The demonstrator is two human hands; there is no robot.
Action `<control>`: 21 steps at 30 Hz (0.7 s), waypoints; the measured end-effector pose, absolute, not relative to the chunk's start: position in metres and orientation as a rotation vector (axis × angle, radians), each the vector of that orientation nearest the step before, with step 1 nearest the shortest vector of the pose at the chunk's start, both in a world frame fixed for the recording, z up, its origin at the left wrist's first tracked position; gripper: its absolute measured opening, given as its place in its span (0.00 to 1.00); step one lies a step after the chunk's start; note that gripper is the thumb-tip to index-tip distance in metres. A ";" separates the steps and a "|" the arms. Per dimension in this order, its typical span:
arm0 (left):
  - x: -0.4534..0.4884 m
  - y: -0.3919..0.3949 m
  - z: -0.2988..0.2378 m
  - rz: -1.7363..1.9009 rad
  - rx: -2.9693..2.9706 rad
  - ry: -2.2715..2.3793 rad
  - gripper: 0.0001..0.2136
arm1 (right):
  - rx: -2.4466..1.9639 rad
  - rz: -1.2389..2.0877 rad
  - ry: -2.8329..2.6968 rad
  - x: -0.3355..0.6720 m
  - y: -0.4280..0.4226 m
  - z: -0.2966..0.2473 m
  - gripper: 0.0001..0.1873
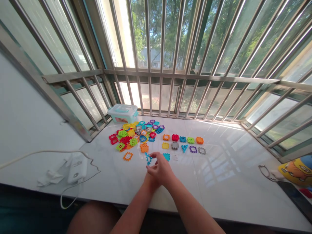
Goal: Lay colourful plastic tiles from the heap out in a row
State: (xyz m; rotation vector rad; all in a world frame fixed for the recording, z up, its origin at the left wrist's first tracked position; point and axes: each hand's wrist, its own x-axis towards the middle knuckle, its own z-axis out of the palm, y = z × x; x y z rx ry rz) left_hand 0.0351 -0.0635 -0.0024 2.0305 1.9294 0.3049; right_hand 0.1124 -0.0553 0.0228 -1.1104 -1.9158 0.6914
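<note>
My right hand (161, 166) has its thumb and fingers curled around a blue triangular interlocking tile (148, 158) with an open centre. Crossed beneath it is my left hand (151, 182), its fingers mostly hidden, so what they do cannot be seen. Just behind the held piece lies an orange square tile (144, 148), and an orange-framed tile (128, 156) rests to the left. Right of my hands are a cyan tile (166, 157) and a small white grid tile (175, 157). Farther back, a blue triangle (184, 148) sits in rows with other tiles, including a grey one (175, 145).
A heap of colourful tiles (131, 133) covers the back left, before a lidded plastic box (123, 113). At left are a white power bank-like device (77, 167), its cable and crumpled tissue (51, 177). A phone (294, 198) and yellow cartoon object (296, 170) lie right. Metal bars (161, 74) line the window.
</note>
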 end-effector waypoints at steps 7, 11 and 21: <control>0.024 -0.069 -0.003 0.428 2.148 1.738 0.11 | -1.216 0.513 -2.170 0.265 -0.068 -0.009 0.28; 0.024 -0.068 -0.006 0.445 2.174 1.735 0.12 | -1.272 0.421 -2.175 0.315 -0.072 -0.021 0.32; 0.027 -0.068 -0.006 0.401 2.187 1.764 0.12 | -1.754 -0.075 -1.640 0.296 -0.103 -0.047 0.34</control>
